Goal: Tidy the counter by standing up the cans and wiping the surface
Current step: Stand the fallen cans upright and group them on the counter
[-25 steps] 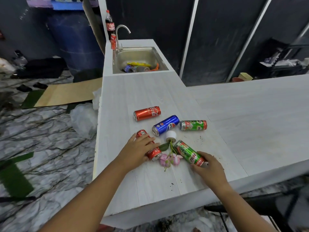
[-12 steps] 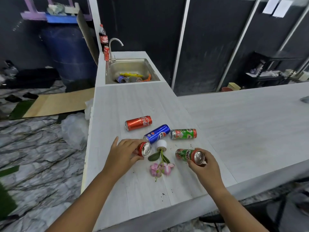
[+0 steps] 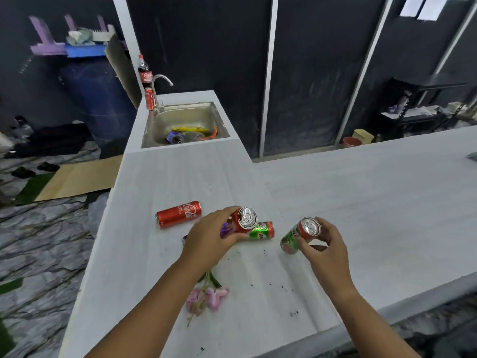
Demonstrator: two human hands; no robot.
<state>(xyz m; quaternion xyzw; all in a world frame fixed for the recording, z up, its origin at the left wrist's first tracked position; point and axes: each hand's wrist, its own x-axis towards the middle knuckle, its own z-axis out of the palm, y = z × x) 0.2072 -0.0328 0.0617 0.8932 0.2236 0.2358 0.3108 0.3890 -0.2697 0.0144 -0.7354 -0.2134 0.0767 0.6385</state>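
Mid-frame over the tabletop, left hand curls round a red can, right hand pinches a green can, both tilted, none upright yet. Coca-Cola can and lying green can, letters "MI" readable, lie flat; dirt specks unwiped, task looks barely begun

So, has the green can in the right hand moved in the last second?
Yes. It lay flat beside the pink flower; now the right hand holds the green can tipped up, top toward the camera, well right of the flower.
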